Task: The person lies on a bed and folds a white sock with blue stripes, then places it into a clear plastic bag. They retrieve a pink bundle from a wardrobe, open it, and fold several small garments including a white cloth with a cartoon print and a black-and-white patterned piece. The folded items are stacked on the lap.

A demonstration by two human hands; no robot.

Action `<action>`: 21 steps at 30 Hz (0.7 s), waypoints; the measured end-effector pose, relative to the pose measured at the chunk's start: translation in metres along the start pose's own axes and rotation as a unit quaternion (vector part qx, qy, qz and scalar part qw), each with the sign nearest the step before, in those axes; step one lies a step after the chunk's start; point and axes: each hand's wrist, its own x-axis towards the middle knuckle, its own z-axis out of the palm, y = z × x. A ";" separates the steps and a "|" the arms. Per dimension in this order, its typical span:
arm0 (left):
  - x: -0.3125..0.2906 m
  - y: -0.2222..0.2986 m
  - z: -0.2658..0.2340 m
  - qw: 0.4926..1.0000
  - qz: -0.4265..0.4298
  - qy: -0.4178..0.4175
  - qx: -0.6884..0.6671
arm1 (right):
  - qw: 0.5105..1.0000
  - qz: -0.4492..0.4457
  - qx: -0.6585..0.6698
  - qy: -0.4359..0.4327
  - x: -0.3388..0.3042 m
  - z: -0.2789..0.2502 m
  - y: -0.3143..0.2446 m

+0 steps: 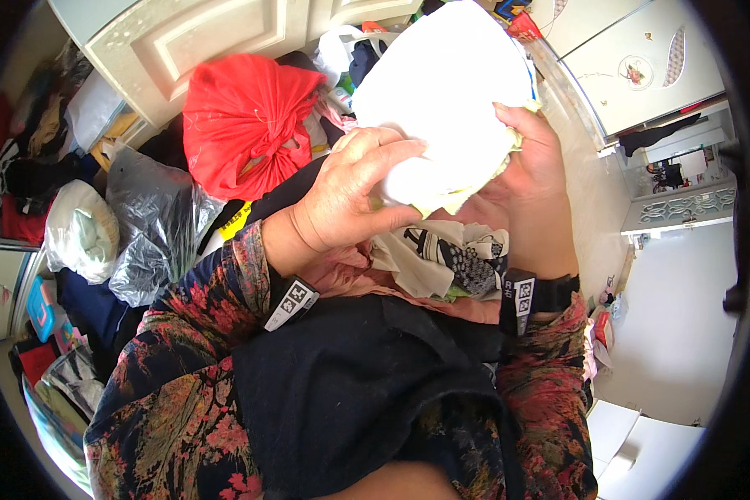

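A bright white cloth piece (442,83) with pale yellow-green edging is held up in front of me; glare hides its details, and I cannot tell what kind of garment it is. My left hand (342,192) pinches its lower left side between thumb and fingers. On the other side my right hand (537,154) grips the edged border, thumb on top. Below both hands, a beige cloth with a black pattern (462,258) lies over pink fabric (342,275) at my lap. Both wrists wear black bands with marker tags.
A knotted red cloth bundle (246,125) stands ahead on the left. Beside it are a grey plastic bag (154,221) and a white bag (83,233). Piled clothes (42,175) fill the far left. Pale cabinet doors (200,42) stand ahead, with another decorated cabinet (633,71) at the right.
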 end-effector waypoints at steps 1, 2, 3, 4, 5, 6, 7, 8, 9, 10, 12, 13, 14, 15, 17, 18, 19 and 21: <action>-0.001 0.000 -0.004 1.000 0.014 -0.008 0.009 | 0.998 0.002 -0.025 0.057 0.003 -0.001 0.006; -0.002 0.000 -0.009 0.999 0.029 -0.015 0.017 | 0.996 -0.001 -0.032 0.079 0.006 -0.003 0.011; -0.005 -0.001 -0.013 0.999 0.037 -0.023 0.030 | 0.992 -0.004 -0.046 0.114 0.008 -0.006 0.015; -0.008 -0.002 -0.018 0.998 0.045 -0.031 0.044 | 0.995 0.001 -0.024 0.095 0.008 -0.009 0.018; -0.011 -0.004 -0.022 0.997 0.049 -0.034 0.054 | 0.996 0.006 -0.011 0.093 0.007 -0.013 0.021; -0.015 -0.004 -0.024 0.997 0.034 -0.050 0.042 | 0.997 0.009 0.001 0.080 0.007 -0.016 0.023; -0.019 -0.004 -0.024 0.998 0.016 -0.061 0.020 | 0.997 0.012 -0.011 0.077 0.006 -0.018 0.026; -0.023 -0.004 -0.024 0.997 -0.002 -0.071 -0.003 | 0.998 0.012 -0.025 0.064 0.005 -0.019 0.027; -0.026 -0.003 -0.023 0.996 -0.020 -0.082 -0.027 | 0.998 0.012 -0.039 0.051 0.005 -0.019 0.026; -0.028 -0.003 -0.022 0.993 -0.033 -0.094 -0.064 | 0.995 0.009 -0.072 0.066 0.004 -0.017 0.023; -0.031 -0.003 -0.024 0.981 -0.063 -0.118 -0.137 | 0.981 0.007 -0.148 0.124 0.006 -0.009 0.011; -0.033 -0.003 -0.027 0.967 -0.108 -0.133 -0.191 | 0.985 -0.014 -0.162 0.059 0.005 -0.002 0.003; -0.035 -0.002 -0.031 0.944 -0.158 -0.148 -0.247 | 0.982 -0.028 -0.185 0.024 0.004 0.007 -0.008; -0.038 -0.001 -0.035 0.916 -0.209 -0.162 -0.301 | 0.979 -0.051 -0.196 -0.032 0.002 0.016 -0.016; -0.045 -0.002 -0.044 0.883 -0.297 -0.094 -0.350 | 0.917 -0.034 -0.395 -0.050 -0.005 0.039 -0.020; -0.047 -0.005 -0.048 0.821 -0.337 -0.029 -0.460 | 0.875 -0.048 -0.472 -0.093 -0.016 0.050 -0.013; -0.050 -0.007 -0.054 0.745 -0.363 0.039 -0.558 | 0.808 -0.087 -0.565 -0.144 -0.026 0.061 0.004; -0.063 -0.008 -0.067 0.619 -0.394 0.198 -0.650 | 0.616 -0.208 -0.724 -0.230 -0.050 0.077 0.043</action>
